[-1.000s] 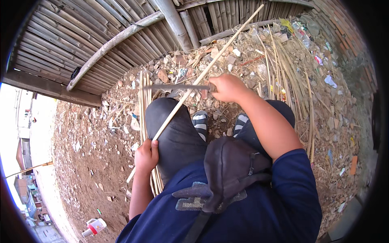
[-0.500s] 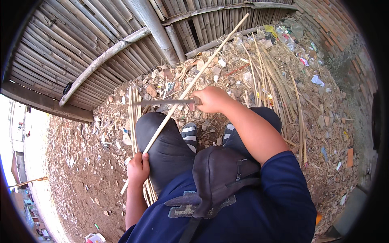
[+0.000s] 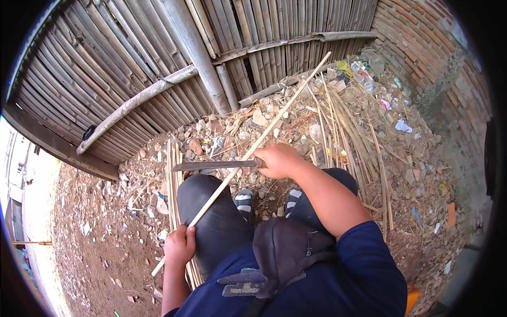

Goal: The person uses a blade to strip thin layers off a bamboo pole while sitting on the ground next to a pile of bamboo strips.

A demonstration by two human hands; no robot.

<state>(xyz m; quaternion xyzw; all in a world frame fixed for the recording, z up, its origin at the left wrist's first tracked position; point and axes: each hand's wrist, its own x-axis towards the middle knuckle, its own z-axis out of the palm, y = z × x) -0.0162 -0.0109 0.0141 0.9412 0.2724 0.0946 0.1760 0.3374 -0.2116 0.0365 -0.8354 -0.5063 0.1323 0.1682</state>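
A long pale bamboo strip (image 3: 279, 119) runs slantwise from my left hand up toward the bamboo fence. My left hand (image 3: 180, 244) is closed around its lower part beside my left thigh, and a short end sticks out below the fist. In my right hand (image 3: 277, 160) is the handle of a long dark-bladed machete (image 3: 203, 165). Its blade points left, lying across the strip above my knees, with the strip near the handle end. I cannot tell whether blade and strip touch. Beside my left leg lies a bundle of bamboo strips (image 3: 172, 182).
More split bamboo strips (image 3: 348, 142) are spread on the stony ground right of my knees. Ahead stands a bamboo fence (image 3: 132, 68), with a brick wall (image 3: 417, 37) at the right. Plastic litter (image 3: 364, 79) lies in the far right corner. My sandalled feet (image 3: 243, 203) are between my knees.
The whole view has tilted upward, so everything sits lower in the picture. The machete blade, blurred before, now shows sharply. Both hands keep their grips.
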